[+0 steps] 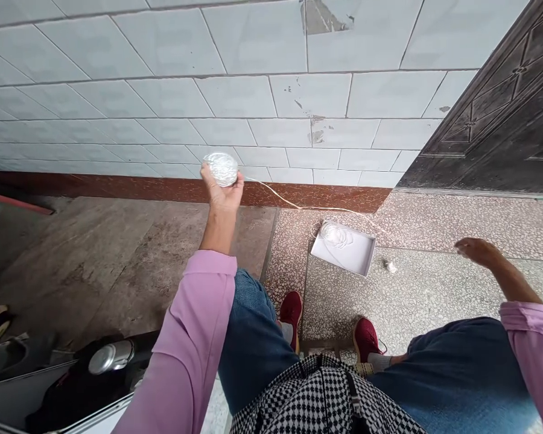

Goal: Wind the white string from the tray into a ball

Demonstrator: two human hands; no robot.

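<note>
My left hand (226, 196) is raised in front of the tiled wall, its fingers curled round a ball of shiny white string (221, 169). From the ball, a loose strand (317, 208) sags to the right past the base of the wall. It leads toward my right hand (477, 250), which is out over the speckled floor at the right, fingers pinched together on the strand. The strand's last stretch is faint against the floor. Between my hands, a shallow white box lid (359, 253) lies on the floor with a loose heap of white string (335, 234) in it.
A small crumpled whitish piece (390, 266) lies right of the lid. My red shoes (291, 313) are on the floor below it. A dark door (493, 114) stands at the right. A metal-lidded container (111, 357) is at the lower left; a red bar (15, 202) lies at the far left.
</note>
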